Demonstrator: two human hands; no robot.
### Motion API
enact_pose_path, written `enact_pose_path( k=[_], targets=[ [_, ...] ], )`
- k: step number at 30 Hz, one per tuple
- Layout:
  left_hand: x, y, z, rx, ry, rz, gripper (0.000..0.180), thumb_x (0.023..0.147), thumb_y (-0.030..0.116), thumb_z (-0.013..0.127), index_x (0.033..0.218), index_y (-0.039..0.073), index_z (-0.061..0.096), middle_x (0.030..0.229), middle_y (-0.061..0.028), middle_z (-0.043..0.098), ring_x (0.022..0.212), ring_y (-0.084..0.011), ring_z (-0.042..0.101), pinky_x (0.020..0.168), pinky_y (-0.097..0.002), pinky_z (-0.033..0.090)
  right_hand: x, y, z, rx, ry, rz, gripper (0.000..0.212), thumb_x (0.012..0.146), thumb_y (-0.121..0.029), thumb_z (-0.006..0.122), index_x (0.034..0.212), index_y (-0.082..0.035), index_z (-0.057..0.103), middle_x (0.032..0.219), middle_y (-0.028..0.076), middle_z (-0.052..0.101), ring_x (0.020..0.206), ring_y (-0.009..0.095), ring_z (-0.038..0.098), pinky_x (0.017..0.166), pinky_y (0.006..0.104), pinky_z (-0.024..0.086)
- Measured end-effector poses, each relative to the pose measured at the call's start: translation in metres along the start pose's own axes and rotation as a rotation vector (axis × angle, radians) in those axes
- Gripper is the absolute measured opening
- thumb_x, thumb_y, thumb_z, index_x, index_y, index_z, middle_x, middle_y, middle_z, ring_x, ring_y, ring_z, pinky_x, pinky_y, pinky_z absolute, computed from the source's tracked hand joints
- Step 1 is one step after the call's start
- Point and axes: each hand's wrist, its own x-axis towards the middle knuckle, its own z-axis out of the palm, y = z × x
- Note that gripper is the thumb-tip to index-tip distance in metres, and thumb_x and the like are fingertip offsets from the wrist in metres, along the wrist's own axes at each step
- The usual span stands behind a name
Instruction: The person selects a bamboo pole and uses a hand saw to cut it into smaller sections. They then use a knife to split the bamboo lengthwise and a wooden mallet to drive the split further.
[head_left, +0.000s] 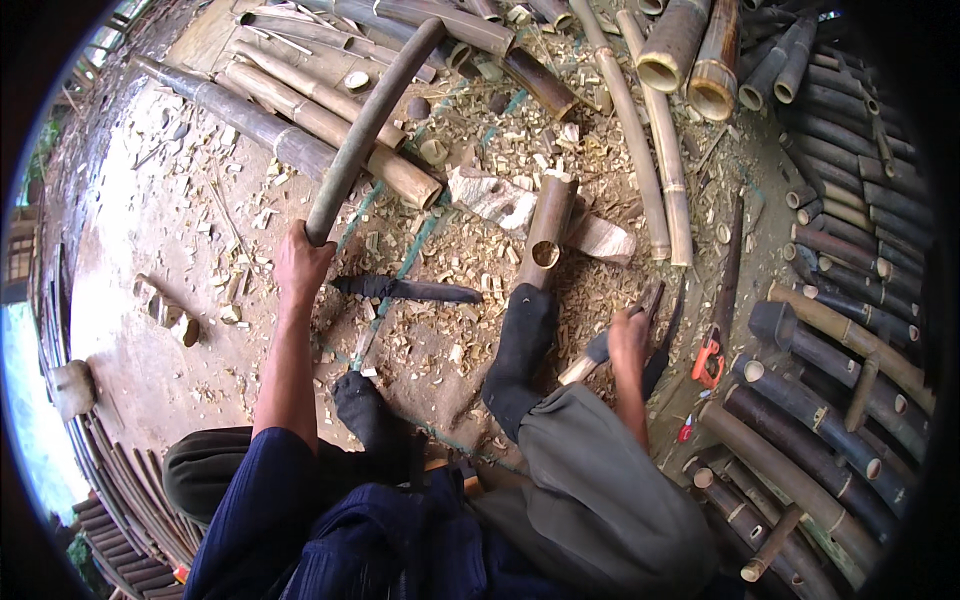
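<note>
My left hand (pixel 303 262) is closed around the lower end of a long, slightly curved bamboo pole (pixel 365 135), which slants up and to the right. A short bamboo piece with a round hole (pixel 552 215) rests across a pale wooden block (pixel 605 238), its near end under my right foot in a dark sock (pixel 524 325). Right of that foot, my right hand (pixel 628 340) is closed on a tool with a dark-wrapped wooden handle (pixel 582 368); its working end is unclear. Between my feet and the block lies a knife with a black-wrapped handle (pixel 410 290).
Wood chips cover the floor. A saw with an orange handle (pixel 708 362) lies to the right, beside stacked bamboo pieces (pixel 830 410). More bamboo lengths (pixel 290 110) lie at the far left, and a small wooden piece (pixel 167 308) lies left of my arm.
</note>
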Motion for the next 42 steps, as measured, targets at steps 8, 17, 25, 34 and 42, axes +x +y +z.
enact_pose_path(
  k=[8, 17, 25, 34, 42],
  targets=[
    [-0.046, 0.064, -0.079, -0.162, 0.305, 0.213, 0.030, 0.077, 0.018, 0.070, 0.106, 0.010, 0.068, 0.090, -0.0160, 0.073, 0.085, -0.0330, 0.072, 0.079, -0.0458, 0.054, -0.031, 0.013, 0.006, -0.035, 0.094, -0.173, 0.058, 0.097, -0.042, 0.061, 0.134, 0.003, 0.054, 0.125, 0.030, 0.065, 0.117, 0.046, 0.063, 0.100, 0.0537, 0.047],
    [-0.207, 0.205, -0.130, -0.866, 0.256, 0.884, 0.026, 0.072, 0.008, 0.074, 0.094, 0.014, 0.062, 0.080, -0.0089, 0.068, 0.076, -0.0338, 0.070, 0.071, -0.0497, 0.054, -0.167, -0.097, -0.332, 0.940, 0.131, -0.985, 0.069, 0.102, -0.051, 0.056, 0.150, -0.003, 0.044, 0.136, 0.017, 0.058, 0.127, 0.029, 0.054, 0.105, 0.0485, 0.046],
    [-0.338, 0.252, -0.121, -1.017, 0.010, 1.320, 0.056, 0.063, 0.012, 0.083, 0.113, 0.007, 0.059, 0.106, -0.0107, 0.061, 0.104, -0.0321, 0.063, 0.086, -0.0461, 0.048, -0.323, -0.062, -0.474, 1.219, 0.461, -1.191, 0.038, 0.097, -0.018, 0.060, 0.126, 0.004, 0.051, 0.113, 0.019, 0.055, 0.111, 0.033, 0.055, 0.106, 0.0519, 0.045],
    [-0.337, 0.253, -0.092, -1.121, 0.026, 1.325, 0.064, 0.059, 0.009, 0.083, 0.118, 0.010, 0.059, 0.109, -0.0096, 0.055, 0.107, -0.0314, 0.056, 0.087, -0.0435, 0.041, -0.371, -0.088, -0.410, 1.152, 0.640, -1.351, 0.045, 0.080, -0.020, 0.066, 0.116, 0.001, 0.050, 0.097, 0.013, 0.044, 0.090, 0.026, 0.044, 0.087, 0.0468, 0.038],
    [-0.331, 0.250, -0.084, -1.183, 0.131, 1.333, 0.065, 0.058, 0.009, 0.084, 0.117, 0.011, 0.060, 0.107, -0.0098, 0.053, 0.105, -0.0315, 0.055, 0.087, -0.0444, 0.040, -0.376, -0.091, -0.391, 1.094, 0.749, -1.400, 0.055, 0.073, -0.026, 0.069, 0.117, -0.001, 0.049, 0.094, 0.012, 0.043, 0.086, 0.024, 0.043, 0.081, 0.0448, 0.036]
  ],
)
